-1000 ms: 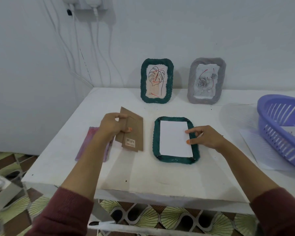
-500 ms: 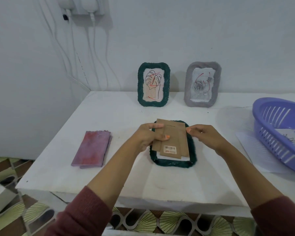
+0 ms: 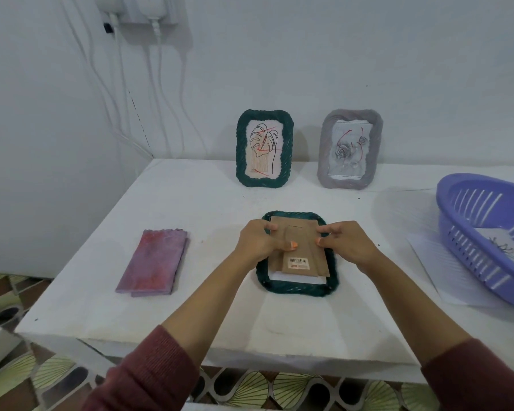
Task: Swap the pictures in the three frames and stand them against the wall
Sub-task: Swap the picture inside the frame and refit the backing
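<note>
A dark green frame [image 3: 297,287] lies face down on the white table [image 3: 190,209]. A brown cardboard backing [image 3: 301,250] with a barcode sticker rests on it, a strip of white paper showing below. My left hand [image 3: 257,241] grips the backing's left edge, thumb on top. My right hand [image 3: 346,241] pinches its right edge. Two frames lean upright against the wall: a green frame [image 3: 264,149] with a leaf drawing and a grey frame [image 3: 350,149] with a rose picture.
A folded pink-purple cloth [image 3: 153,262] lies at the left of the table. A purple plastic basket [image 3: 487,232] holding a picture sits at the right on a white sheet [image 3: 433,262]. White cables [image 3: 161,84] hang down the wall.
My left hand carried the cardboard backing from beside the cloth onto the face-down frame, covering the white paper. My right hand moved from the paper onto the backing's right edge.
</note>
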Demonstrator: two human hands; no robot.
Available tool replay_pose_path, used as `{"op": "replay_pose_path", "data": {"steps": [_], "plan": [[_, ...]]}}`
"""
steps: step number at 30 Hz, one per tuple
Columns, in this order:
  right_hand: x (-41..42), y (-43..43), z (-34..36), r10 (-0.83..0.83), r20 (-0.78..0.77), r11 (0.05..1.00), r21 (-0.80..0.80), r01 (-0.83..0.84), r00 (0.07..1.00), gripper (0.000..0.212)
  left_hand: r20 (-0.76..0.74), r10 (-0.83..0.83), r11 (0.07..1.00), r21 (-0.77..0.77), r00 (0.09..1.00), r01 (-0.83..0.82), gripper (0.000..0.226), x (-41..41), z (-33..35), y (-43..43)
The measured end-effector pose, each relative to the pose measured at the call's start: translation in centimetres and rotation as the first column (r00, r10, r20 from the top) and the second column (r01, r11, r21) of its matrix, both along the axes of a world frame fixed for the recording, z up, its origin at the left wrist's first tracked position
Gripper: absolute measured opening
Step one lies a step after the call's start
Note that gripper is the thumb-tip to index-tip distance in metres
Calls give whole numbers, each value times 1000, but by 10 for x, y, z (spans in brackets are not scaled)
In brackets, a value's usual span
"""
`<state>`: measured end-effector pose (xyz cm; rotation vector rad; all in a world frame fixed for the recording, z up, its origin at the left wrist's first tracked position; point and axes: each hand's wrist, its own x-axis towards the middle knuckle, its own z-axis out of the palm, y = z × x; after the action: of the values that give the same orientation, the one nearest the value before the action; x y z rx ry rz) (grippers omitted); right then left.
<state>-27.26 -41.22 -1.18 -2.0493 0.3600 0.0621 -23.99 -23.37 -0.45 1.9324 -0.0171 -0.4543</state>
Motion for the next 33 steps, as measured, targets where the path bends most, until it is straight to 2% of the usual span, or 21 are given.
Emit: {"op": "replay_pose_path", "data": {"steps": [5,12,13,15,16,21,24,28,31,33], "plan": [[4,1,-1,7,-6,999,-53,-8,1000,42,56,-11,998,55,998,8,70,1,-1,-3],[6,1,0,27,-30,997,-74,-29,999,42,55,-53,996,79,997,49,67,2,-4,-2],[6,1,1,28,-31,996,-84,-30,999,42,58,-64,995,86,996,59,60,2,-4,-2],[6,1,2,28,-30,995,-93,-31,999,39,63,-79,991,110,995,72,31,2,-3,-3],[6,2,2,28,-33,994,-102,-31,999,39,68,-86,990,121,994,77,28,3,-4,-3],[8,6,2,42,-51,971,-234,-53,998,38,126,-115,968,237,985,83,39,2,-5,-5],[11,10,2,27,-78,943,-330,-52,997,31,123,-123,959,269,985,86,34,3,-7,-6],[17,13,-3,10,-107,905,-422,-54,994,24,130,-129,950,301,983,85,50,0,-5,-8],[20,17,-3,8,-127,859,-506,-71,992,10,143,-148,938,334,979,93,47,-2,-1,-9],[22,19,-4,-4,-137,841,-536,-71,991,23,146,-148,930,356,978,88,35,-3,0,-10]]}}
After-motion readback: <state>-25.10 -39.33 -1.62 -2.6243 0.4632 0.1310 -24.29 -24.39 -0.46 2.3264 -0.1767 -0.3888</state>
